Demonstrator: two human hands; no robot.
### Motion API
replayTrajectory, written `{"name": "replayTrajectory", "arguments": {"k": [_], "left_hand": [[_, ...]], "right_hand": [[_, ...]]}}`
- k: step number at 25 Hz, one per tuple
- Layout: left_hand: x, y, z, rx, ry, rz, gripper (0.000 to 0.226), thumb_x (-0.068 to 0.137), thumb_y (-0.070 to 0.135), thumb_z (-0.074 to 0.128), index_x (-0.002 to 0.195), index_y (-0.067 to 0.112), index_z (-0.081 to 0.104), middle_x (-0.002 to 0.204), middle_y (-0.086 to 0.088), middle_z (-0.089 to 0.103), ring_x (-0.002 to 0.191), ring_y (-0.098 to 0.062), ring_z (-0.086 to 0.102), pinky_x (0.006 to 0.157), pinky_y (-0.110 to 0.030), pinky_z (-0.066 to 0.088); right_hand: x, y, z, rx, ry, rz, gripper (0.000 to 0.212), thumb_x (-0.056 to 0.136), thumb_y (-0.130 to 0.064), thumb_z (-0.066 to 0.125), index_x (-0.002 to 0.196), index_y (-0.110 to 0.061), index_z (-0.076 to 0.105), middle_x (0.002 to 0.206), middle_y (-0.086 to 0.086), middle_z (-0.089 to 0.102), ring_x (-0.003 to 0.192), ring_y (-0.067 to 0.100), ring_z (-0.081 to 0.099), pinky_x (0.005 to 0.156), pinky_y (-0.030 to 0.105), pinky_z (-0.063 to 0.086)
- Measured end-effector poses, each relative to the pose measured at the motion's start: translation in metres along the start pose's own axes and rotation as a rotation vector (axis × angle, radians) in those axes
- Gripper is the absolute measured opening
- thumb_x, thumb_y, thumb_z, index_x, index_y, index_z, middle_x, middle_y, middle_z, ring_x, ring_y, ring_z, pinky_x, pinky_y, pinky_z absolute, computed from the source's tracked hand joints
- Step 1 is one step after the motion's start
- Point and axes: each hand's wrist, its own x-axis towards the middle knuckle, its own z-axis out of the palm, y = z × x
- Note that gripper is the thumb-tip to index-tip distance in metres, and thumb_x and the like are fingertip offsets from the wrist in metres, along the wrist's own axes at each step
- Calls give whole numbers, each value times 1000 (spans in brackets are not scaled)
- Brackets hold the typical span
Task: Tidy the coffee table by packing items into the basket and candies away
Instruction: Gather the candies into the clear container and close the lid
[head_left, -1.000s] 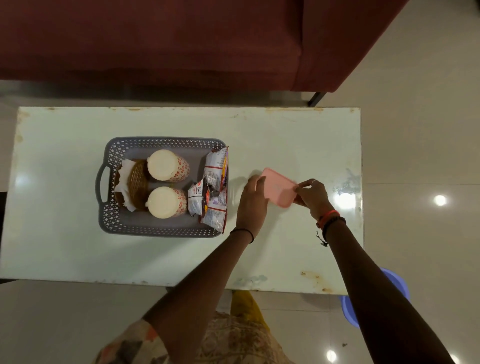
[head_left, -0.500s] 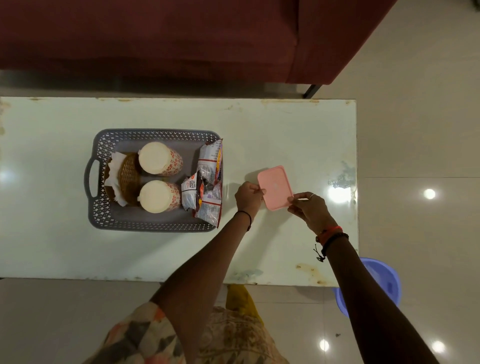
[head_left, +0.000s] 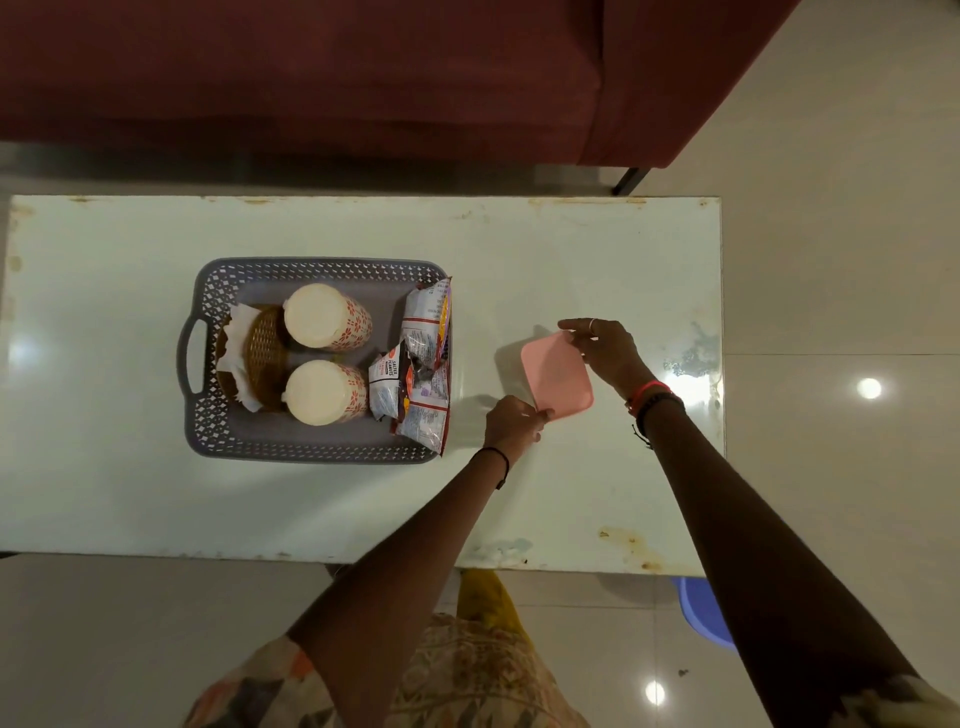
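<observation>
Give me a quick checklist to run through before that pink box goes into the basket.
1. Both hands on the pink box: ok, left hand at its near corner, right hand at its far edge.
2. Lid fully shut: cannot tell.
3. Candies inside: cannot tell, the box is opaque.
4. Free room in the grey basket: not ok, two cups, a wicker holder and snack packets fill most of it.
5. Path to the basket across the table: ok.
</observation>
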Motion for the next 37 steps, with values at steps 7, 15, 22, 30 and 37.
{"name": "replayTrajectory", "arguments": {"k": [7,15,22,30,37], "left_hand": [[1,3,8,-30,71,35,30,88,9,58,59,11,49,90,-25,71,51,-7,61,60,-15,44],[-11,-6,2,-390,-26,-80,22,85,20,65,68,11,55,78,-11,64,57,-5,63,74,-30,53],[-40,-25,3,-462,-51,-277,28,97,33,43,104,7,50,97,-10,61,68,-10,58,66,-24,47],[-75,-97,-10,-210,-174,-253,25,95,32,44,77,18,51,73,4,58,64,-5,54,58,-20,38],[-90,-126,-51,-32,-57,-109,21,93,31,49,88,11,53,93,-12,70,77,-19,62,78,-26,46]], "right_hand": [[10,-2,6,-117,19,7,24,93,-3,47,105,-6,68,86,8,58,83,20,51,63,14,40],[-9,9,19,80,219,182,24,91,-19,58,107,-3,64,112,15,69,105,29,63,76,18,40],[-44,24,41,323,58,282,43,89,-2,44,131,-8,52,124,18,63,117,35,57,100,52,48],[-39,-17,80,488,-78,285,57,90,2,43,145,-12,37,108,11,55,107,28,53,99,50,48],[-49,-33,93,168,-73,202,59,96,-16,47,150,-9,25,148,16,43,137,29,41,115,41,32]]}}
